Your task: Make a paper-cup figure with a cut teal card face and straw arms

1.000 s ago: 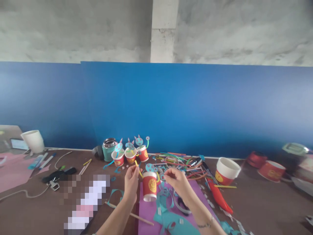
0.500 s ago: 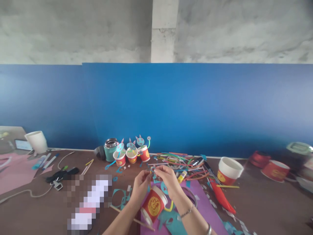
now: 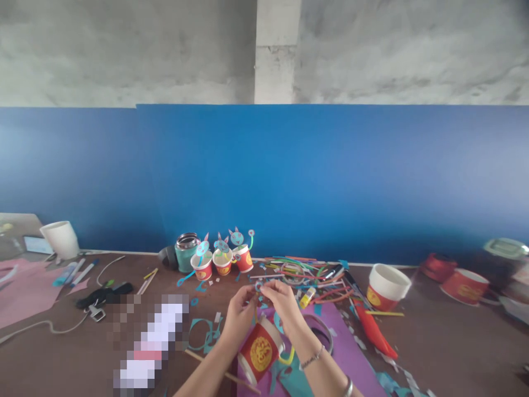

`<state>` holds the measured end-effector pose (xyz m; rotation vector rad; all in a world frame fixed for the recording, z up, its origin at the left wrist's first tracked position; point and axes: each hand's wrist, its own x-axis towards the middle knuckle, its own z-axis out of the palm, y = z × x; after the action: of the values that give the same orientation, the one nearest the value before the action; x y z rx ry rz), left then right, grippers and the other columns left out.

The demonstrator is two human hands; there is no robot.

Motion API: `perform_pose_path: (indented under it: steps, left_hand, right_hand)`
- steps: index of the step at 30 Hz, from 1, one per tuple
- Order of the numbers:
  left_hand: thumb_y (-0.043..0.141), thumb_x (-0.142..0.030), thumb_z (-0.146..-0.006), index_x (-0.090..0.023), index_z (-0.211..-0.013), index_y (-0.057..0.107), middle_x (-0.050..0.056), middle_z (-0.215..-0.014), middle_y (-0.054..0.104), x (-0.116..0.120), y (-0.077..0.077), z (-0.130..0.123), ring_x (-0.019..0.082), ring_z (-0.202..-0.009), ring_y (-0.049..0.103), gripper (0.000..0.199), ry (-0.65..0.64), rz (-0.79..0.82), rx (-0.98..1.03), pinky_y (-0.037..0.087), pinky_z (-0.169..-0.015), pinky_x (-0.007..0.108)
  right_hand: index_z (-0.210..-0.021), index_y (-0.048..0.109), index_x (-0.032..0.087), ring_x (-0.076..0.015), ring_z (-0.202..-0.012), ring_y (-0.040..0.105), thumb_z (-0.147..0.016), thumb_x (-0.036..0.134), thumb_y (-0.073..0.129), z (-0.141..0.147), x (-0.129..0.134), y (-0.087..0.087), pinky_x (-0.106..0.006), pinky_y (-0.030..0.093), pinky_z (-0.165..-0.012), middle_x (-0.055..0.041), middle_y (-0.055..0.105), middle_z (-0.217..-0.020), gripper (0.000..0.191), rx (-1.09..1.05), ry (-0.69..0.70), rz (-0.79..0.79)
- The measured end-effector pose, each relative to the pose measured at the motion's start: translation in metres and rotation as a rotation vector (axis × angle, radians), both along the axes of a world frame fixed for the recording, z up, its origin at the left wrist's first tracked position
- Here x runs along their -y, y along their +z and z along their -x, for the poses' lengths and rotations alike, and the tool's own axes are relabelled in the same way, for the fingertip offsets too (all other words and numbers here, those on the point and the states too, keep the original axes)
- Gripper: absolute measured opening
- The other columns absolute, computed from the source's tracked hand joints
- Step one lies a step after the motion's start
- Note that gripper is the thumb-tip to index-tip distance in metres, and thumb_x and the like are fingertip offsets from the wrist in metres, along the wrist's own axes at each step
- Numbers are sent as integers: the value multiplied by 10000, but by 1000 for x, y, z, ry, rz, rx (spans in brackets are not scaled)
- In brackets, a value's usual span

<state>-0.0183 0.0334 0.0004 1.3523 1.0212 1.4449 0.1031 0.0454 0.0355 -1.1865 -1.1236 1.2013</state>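
My left hand (image 3: pixel 240 313) is closed, its fingertips pinching the upper end of a thin yellow pipe cleaner (image 3: pixel 255 316) that rises from a red-and-white paper cup (image 3: pixel 262 348). Between the thumb and fingers of my right hand (image 3: pixel 283 304) is a small light-blue paper disc (image 3: pixel 258 286), pressed near the pipe cleaner's tip. Tilted on its side below both hands, the cup shows a gold emblem and a second yellow pipe cleaner (image 3: pixel 286 357) bent out on the right. A blue paper piece (image 3: pixel 278 322) is partly hidden behind my right wrist.
Three small cups with blue animal faces, one a rabbit cup (image 3: pixel 243 259), stand by the teal flask (image 3: pixel 185 255). Loose pipe cleaners (image 3: pixel 297 270), a glue stick (image 3: pixel 307 298) and a tape roll (image 3: pixel 326 331) lie about. Purple paper (image 3: pixel 351 358) is under the cup; stacked cups (image 3: pixel 387 286) stand right.
The cup has dropped slightly and turned a little beneath my hands. My fingers stay together at the blue disc and the pipe cleaner's tip, with only a small shift.
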Motion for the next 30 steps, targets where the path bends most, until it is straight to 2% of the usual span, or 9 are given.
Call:
perform_pose_path:
  steps: [3, 6, 12, 15, 17, 18, 21, 25, 30]
  left_hand:
    - [619, -380, -752, -158, -867, 652, 59, -810, 685, 3, 8, -3, 200, -791, 615, 252, -15, 43, 68, 454, -726, 279]
    - [636, -460, -722, -157, -717, 632, 26, -673, 642, 3, 14, -6, 170, -680, 585, 304, 63, 90, 75, 440, -655, 252]
    - [636, -507, -686, -166, -587, 575, -20, -534, 538, -1, 15, -5, 129, -543, 488, 361, 186, 89, 50, 374, -544, 227]
    - [636, -499, -681, -170, -589, 589, 1, -559, 575, 0, 16, -3, 151, -577, 525, 344, 252, 100, 53, 393, -570, 242]
    - [647, -489, -673, -171, -608, 605, 14, -574, 596, 1, 18, -2, 165, -599, 546, 327, 287, 114, 68, 400, -582, 251]
    - [652, -484, -668, -170, -615, 610, 16, -575, 600, 2, 19, -2, 167, -603, 551, 322, 295, 120, 82, 402, -585, 253]
    - [663, -463, -667, -166, -609, 609, 11, -579, 599, 2, 21, 0, 146, -595, 536, 307, 224, 139, 111, 393, -589, 243]
    - [698, -432, -626, -157, -579, 618, -11, -533, 561, -1, 21, 1, 116, -526, 482, 291, 62, 188, 94, 355, -534, 229]
    - [738, -381, -543, -149, -530, 592, -24, -486, 544, -8, 17, 1, 103, -499, 460, 274, 3, 265, 108, 338, -520, 220]
  right_hand:
    - [-585, 597, 153, -113, -489, 464, -593, 303, 614, 1, 0, -2, -230, 327, -471, 25, 541, -497, 152, 50, -4, -19]
    - [-585, 614, 146, -106, -481, 452, -616, 278, 593, 0, 1, 0, -222, 316, -467, 27, 542, -492, 136, 114, -1, -44]
    - [-585, 635, 170, -119, -492, 504, -648, 289, 623, -20, 15, 19, -212, 342, -474, 25, 568, -506, 135, 262, 26, -131]
    - [-508, 549, 195, -103, -295, 432, -720, 351, 576, -32, 37, 24, -215, 257, -362, 55, 429, -369, 264, 576, 232, -5]
    - [-502, 520, 203, -97, -272, 421, -718, 331, 586, -34, 53, 20, -217, 227, -348, 51, 447, -395, 259, 655, 386, 67]
    - [-489, 495, 206, -99, -300, 437, -728, 298, 573, -33, 59, 17, -218, 234, -366, 45, 460, -404, 268, 689, 396, 23]
    - [-519, 504, 209, -137, -482, 544, -779, 229, 491, -29, 69, 8, -227, 314, -470, 9, 541, -494, 261, 790, 310, -122]
    - [-698, 578, 200, -196, -753, 605, -811, 208, 447, -29, 66, 10, -272, 389, -645, -45, 626, -752, 174, 934, 270, -194]
    - [-710, 538, 194, -172, -753, 570, -780, 150, 480, -34, 63, 21, -274, 409, -681, -35, 554, -834, 101, 968, 258, -344]
